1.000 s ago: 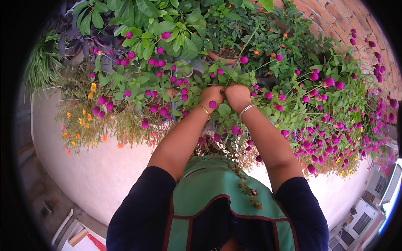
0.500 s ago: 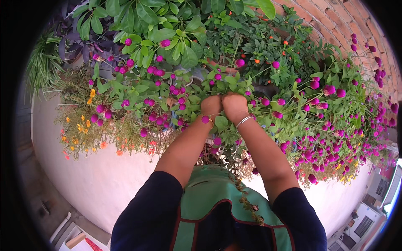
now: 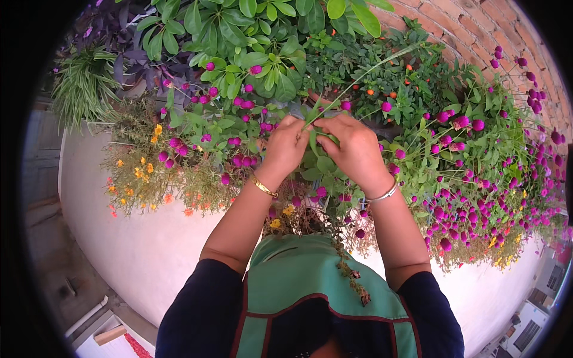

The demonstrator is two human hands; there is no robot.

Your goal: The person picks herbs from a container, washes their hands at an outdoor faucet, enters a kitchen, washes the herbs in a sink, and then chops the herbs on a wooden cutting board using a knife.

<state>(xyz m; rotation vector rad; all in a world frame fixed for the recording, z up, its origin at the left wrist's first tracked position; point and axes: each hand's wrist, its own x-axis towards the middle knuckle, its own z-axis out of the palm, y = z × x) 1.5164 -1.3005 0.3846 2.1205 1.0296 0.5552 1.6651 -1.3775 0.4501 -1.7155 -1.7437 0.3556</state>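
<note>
A long green stalk [image 3: 364, 77] slants up to the right from between my two hands, thin at the hands and thicker towards its tip. My left hand [image 3: 287, 146] pinches its lower end between thumb and fingers. Right beside it, my right hand [image 3: 353, 149] is closed at the same spot, fingers curled round the stalk and its green leaves [image 3: 325, 140]. Part of the grip is hidden by the fingers. Round purple globe flowers [image 3: 242, 161] on leafy stems surround both hands.
Broad-leaved greenery [image 3: 227, 30] and a bush with orange berries [image 3: 388, 89] stand behind. A brick wall [image 3: 465, 30] rises at the far right. More purple flowers [image 3: 459, 215] spread rightwards; yellow and orange blooms [image 3: 143, 170] hang over a pale wall [image 3: 149, 238] at left.
My hands have come up out of the foliage and moved slightly apart, nearer to me. The long green stalk now stands out from them. The whole view has shifted a little.
</note>
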